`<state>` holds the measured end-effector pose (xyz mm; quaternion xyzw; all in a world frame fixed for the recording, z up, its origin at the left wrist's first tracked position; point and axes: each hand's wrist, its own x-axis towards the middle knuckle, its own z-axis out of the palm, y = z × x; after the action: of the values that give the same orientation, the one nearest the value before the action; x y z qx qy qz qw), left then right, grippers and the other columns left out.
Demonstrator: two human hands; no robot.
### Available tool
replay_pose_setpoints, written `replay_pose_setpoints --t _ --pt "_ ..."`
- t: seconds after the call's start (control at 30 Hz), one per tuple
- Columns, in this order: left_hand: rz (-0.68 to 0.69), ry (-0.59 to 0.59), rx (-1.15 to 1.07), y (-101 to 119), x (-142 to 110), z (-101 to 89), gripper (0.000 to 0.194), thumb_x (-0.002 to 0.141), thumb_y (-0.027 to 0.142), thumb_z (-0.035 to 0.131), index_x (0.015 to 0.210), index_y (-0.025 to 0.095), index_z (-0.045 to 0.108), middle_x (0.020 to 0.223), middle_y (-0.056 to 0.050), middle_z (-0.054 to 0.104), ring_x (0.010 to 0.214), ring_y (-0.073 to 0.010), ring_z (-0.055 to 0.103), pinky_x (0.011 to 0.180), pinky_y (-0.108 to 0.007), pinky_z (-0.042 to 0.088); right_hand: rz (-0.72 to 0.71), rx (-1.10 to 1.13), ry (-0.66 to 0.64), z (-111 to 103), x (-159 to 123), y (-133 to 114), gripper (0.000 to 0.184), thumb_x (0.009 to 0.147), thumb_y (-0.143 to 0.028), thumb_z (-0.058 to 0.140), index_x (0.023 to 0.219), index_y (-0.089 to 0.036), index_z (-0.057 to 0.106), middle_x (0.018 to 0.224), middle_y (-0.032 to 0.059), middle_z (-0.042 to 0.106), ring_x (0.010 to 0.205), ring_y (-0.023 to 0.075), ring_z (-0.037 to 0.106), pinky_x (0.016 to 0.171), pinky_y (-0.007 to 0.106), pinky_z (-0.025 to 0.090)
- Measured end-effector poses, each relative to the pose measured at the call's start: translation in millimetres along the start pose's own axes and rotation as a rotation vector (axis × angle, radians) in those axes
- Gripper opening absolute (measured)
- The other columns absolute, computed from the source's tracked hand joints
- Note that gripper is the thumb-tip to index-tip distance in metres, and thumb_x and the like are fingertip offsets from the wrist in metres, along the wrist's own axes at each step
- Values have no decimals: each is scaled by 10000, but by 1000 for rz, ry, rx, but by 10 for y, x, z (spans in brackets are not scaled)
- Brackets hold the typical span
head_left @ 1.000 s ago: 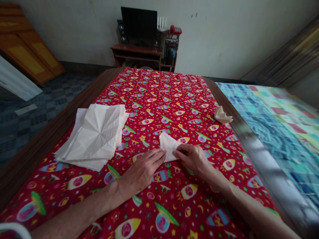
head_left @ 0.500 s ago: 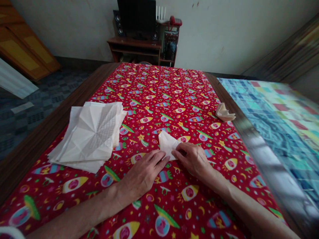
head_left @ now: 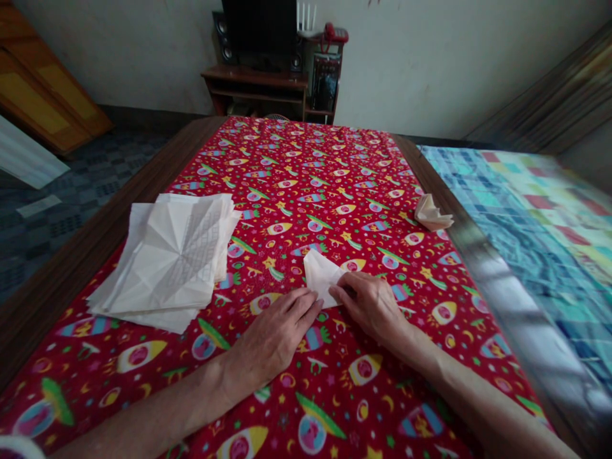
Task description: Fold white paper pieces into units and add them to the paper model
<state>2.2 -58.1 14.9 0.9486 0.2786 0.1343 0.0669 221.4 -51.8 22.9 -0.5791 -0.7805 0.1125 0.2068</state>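
A small piece of folded white paper lies on the red patterned cloth, its pointed end turned away from me. My left hand has its fingers pressed together on the near left edge, thumb and fingertips gripping the paper. At the right corner, my right hand pinches it between thumb and curled fingers, hiding that corner. Left of my hands rests a stack of creased white paper sheets, the top one marked with fold lines radiating from its middle. A folded paper bundle sits at the cloth's right edge.
The red cloth covers a dark wooden table. Beyond its far end stand a desk with a monitor and a red telephone. A bed with a checked cover adjoins the right side.
The view has shifted very slightly. Both hands keep their places on the folded paper, with almost no visible movement.
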Motion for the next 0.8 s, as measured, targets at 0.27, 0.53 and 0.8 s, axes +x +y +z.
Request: replay_pose_setpoints --t 0.27,0.53,0.8 --pt "15 -1 22 -2 -8 0 478 871 20 312 1332 66 429 1309 -123 498 1266 -247 406 1076 -392 398 24 1 -27 -22 13 7 244 901 -347 520 728 -180 562 676 3 586 565 101 502 536 223 303" --pt "22 -40 72 13 27 -42 464 870 37 327 1317 57 450 1326 -124 501 1255 -247 417 1079 -372 360 -17 -12 7 14 -14 18 235 911 -337 511 738 -183 551 682 2 578 584 106 503 553 231 325" --pt "65 -51 136 16 49 -77 506 836 19 332 1325 85 443 1366 -98 508 1239 -213 455 1046 -343 346 -121 -202 174 -20 -46 -56 174 908 -284 503 958 -163 618 987 113 625 898 225 564 699 328 483"
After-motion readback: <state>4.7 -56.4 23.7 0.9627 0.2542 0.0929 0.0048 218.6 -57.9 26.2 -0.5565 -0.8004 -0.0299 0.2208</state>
